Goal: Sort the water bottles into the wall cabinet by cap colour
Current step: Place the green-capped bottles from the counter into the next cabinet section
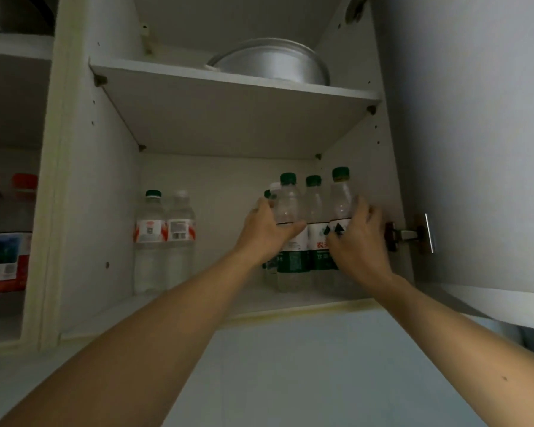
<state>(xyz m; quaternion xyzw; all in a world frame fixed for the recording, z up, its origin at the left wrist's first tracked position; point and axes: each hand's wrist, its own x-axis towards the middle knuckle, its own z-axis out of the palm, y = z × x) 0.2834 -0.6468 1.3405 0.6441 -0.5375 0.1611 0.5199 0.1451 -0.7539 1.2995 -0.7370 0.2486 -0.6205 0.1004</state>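
Hands on green-capped bottles in the wall cabinet [111, 186].

Left hand [267, 231] curls round 1 green-capped bottle [289, 217]; right hand [356, 238] grips another [341, 195], both on the lower shelf's right side. 2 red-labelled bottles [164, 238] stand left.

White lower shelf [198, 306], green-capped bottles [290, 235] clustered right, two red-labelled bottles [164, 238] left, upper shelf [228, 84], metal basin [272, 61]

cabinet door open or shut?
Open. The door is swung out to the right, its hinge exposed, and the bottles on the lower shelf are in plain view.
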